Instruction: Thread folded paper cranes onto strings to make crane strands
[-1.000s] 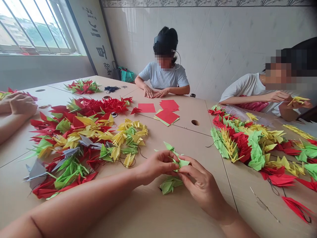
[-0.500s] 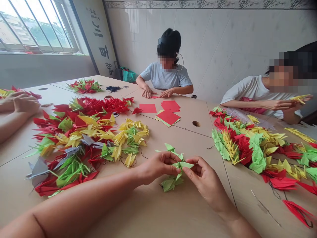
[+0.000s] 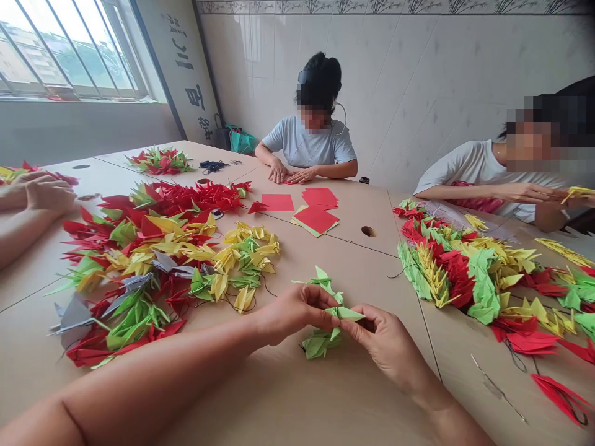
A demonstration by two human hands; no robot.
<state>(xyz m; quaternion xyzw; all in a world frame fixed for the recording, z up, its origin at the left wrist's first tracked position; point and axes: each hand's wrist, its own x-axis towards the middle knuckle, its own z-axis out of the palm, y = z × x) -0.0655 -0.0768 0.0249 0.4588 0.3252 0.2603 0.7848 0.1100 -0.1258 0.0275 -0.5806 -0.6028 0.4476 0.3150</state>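
Note:
Between my hands is a light green origami crane (image 3: pixel 348 314), held just above the table. My left hand (image 3: pixel 302 313) pinches its left side between thumb and fingers. My right hand (image 3: pixel 381 334) closes on the lower right of the same crane, with thumb and forefinger together. More green paper cranes (image 3: pixel 318 344) lie on the table right below my hands, and another green crane (image 3: pixel 325 280) shows just behind my left fingers. Whether these are strung together is hidden by my fingers.
A heap of red, yellow, green and grey cranes (image 3: pixel 153 248) covers the left. Crane strings (image 3: pixel 465 266) lie at right, near a long needle (image 3: pixel 499 389). Red paper squares (image 3: pixel 317 220) lie mid-table. A person (image 3: pixel 309 139) opposite presses red paper; another (image 3: pixel 483 167) handles yellow paper; others' hands (image 3: pixel 39 192) rest left.
My right hand has shifted slightly down and left, its fingers closer together on the green crane. The person opposite has brought their hands together; the yellow paper at right has moved further right.

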